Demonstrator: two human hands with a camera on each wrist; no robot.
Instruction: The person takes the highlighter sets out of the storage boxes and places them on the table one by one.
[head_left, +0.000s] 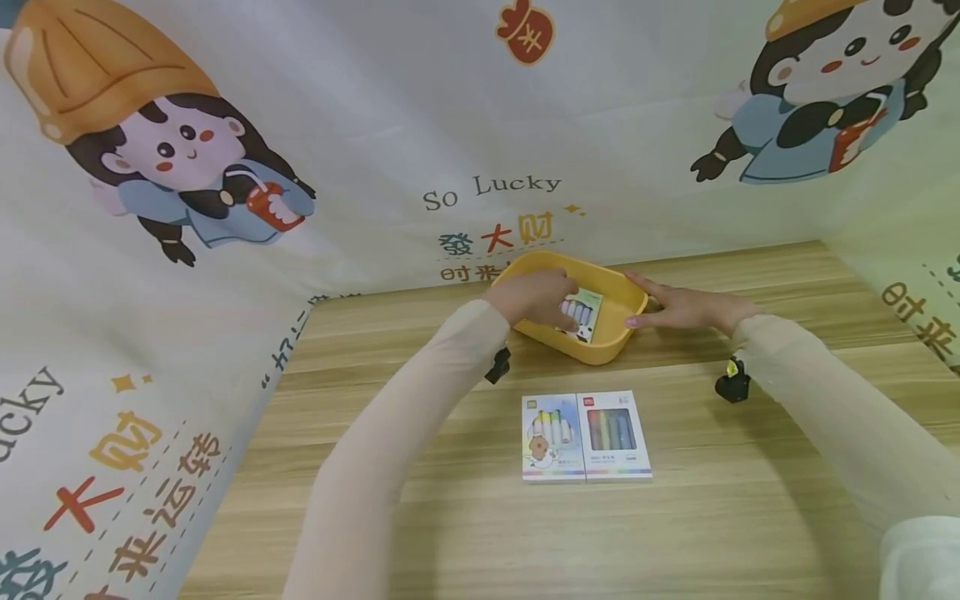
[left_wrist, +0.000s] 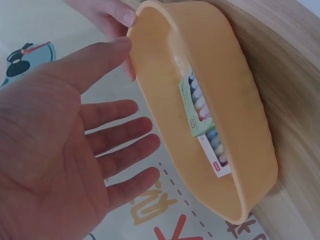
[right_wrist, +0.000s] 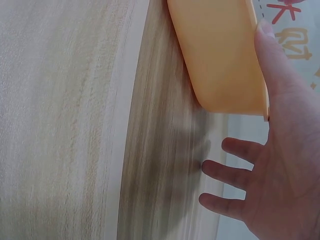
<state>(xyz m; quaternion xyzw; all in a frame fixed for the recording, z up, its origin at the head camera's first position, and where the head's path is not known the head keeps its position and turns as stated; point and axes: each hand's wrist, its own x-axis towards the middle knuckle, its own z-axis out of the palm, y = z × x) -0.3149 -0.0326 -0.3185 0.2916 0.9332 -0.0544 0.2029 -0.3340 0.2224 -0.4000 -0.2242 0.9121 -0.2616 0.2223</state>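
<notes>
A yellow plastic basket (head_left: pixel 615 292) stands near the back of the table. My left hand (head_left: pixel 536 296) reaches over its left side; in the left wrist view the fingers (left_wrist: pixel 135 131) are spread and straight, with the thumb by the rim. Inside the basket lie a green-and-white box of pastel sticks (left_wrist: pixel 197 102) and, partly beneath it, a white box of coloured sticks (left_wrist: pixel 218 157). At the basket's right end my right hand (head_left: pixel 690 308) rests its thumb (right_wrist: pixel 267 45) on the rim. Its other visible fingers are extended and apart from the basket wall.
Two flat boxes lie side by side on the wooden table in front: a pale blue one with a bear (head_left: pixel 553 442) and a white one with a window (head_left: pixel 615 435). A printed cloth (head_left: pixel 360 108) hangs behind the basket and along the sides.
</notes>
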